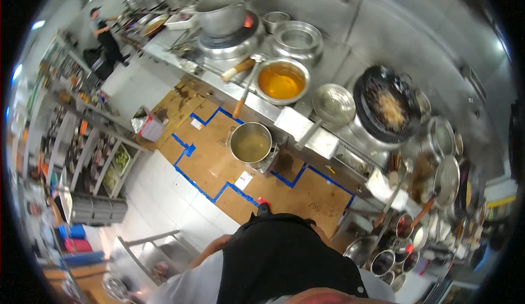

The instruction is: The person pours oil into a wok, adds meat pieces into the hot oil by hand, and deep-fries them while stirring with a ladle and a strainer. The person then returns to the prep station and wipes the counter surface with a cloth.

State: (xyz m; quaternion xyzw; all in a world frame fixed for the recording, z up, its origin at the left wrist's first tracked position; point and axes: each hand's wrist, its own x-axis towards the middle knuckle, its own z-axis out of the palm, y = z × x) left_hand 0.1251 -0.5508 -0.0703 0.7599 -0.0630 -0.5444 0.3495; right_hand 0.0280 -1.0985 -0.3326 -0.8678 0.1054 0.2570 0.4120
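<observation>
Part of my left arm (212,247) shows beside the black apron (273,260), its fingers hidden. A smaller patch of my right arm (321,234) shows on the other side, and those fingers are hidden too. Neither hand visibly holds anything. Ahead on the range, a black wok (362,110) holds pale, frothy frying food (389,110). Left of it, a perforated strainer (333,103) lies with its handle over a white cloth (290,122). A metal bowl of orange liquid (282,82) stands farther left, with a wooden-handled ladle (249,88) beside it.
A two-handled pot (251,143) stands low, before the range. Blue-taped cardboard (210,151) covers the floor. A large stockpot (220,15) sits on the far burner. Sauce containers (383,261) crowd the right. A metal rack (156,249) is at left; another person (106,39) stands far off.
</observation>
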